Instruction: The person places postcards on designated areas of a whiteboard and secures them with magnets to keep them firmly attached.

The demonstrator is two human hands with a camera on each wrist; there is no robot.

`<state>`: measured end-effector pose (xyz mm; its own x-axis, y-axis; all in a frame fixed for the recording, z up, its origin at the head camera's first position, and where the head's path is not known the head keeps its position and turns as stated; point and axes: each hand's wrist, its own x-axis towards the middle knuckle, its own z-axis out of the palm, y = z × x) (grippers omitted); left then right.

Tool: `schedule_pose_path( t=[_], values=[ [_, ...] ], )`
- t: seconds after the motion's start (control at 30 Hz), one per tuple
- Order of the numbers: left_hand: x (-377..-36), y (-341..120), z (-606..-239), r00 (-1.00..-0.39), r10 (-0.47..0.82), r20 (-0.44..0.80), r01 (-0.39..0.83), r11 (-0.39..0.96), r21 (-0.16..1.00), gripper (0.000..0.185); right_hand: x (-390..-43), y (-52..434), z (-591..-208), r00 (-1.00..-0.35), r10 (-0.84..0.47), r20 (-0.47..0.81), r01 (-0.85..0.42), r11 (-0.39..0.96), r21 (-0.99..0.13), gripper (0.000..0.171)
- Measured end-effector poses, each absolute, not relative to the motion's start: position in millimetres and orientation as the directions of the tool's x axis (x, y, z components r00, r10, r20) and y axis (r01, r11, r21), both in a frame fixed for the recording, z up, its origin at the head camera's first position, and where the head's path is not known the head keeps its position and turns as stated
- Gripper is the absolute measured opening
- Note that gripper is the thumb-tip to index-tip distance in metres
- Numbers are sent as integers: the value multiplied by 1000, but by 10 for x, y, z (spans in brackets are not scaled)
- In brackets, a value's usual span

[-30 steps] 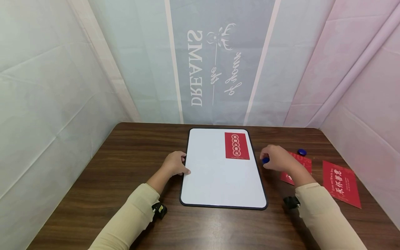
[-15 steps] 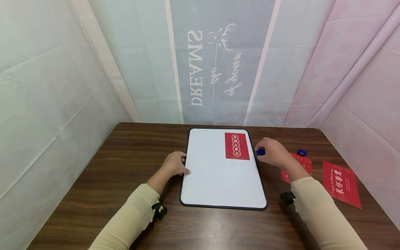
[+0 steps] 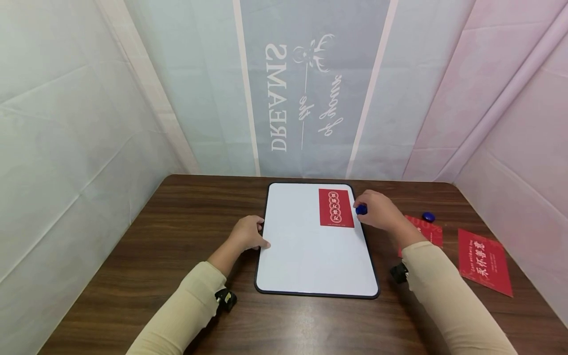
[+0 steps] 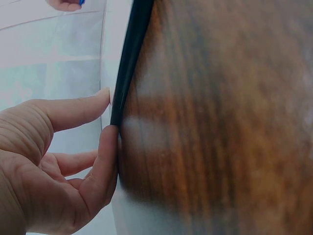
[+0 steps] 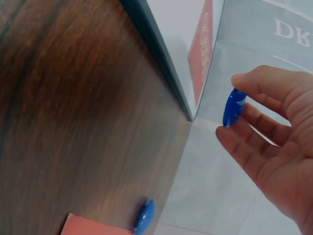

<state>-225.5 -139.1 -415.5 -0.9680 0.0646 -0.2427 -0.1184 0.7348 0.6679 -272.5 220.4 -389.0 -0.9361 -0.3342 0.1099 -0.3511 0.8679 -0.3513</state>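
A white board [image 3: 310, 246] with a dark frame lies flat on the brown table [image 3: 177, 231]. A red card [image 3: 336, 207] lies on its far right corner. My right hand [image 3: 374, 209] pinches a round blue magnet [image 3: 361, 209] between thumb and fingers, just over the card's right edge; the right wrist view shows the magnet [image 5: 233, 107] held edge-on near the board's frame [image 5: 156, 54]. My left hand [image 3: 248, 232] rests at the board's left edge, and in the left wrist view its fingertips [image 4: 105, 95] touch the black frame [image 4: 129, 58].
A second blue magnet [image 3: 428, 216] lies on the table at the right, beside a red card [image 3: 426, 231] partly hidden by my right arm. Another red card [image 3: 483, 261] lies nearer the right edge. Cloth walls enclose the table on three sides.
My right hand has carried the blue magnet leftward and away from me, from the table beside the board to the red card's right edge. The left hand has stayed put.
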Motion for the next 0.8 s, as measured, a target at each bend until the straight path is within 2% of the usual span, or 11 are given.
schedule_pose_path(
  t=[0.5,0.8],
  values=[
    [-2254,-1390,-4159,-967,55,-247,-128,736,665,76,-3012,2085,-3971,-955,-281,92,-295,874,-385,36],
    [-2264,-1392,-4164,-968,60,-245,-122,738,664,76,-3210,2008,-3991,-965,-254,68,-259,874,-412,33]
  ],
)
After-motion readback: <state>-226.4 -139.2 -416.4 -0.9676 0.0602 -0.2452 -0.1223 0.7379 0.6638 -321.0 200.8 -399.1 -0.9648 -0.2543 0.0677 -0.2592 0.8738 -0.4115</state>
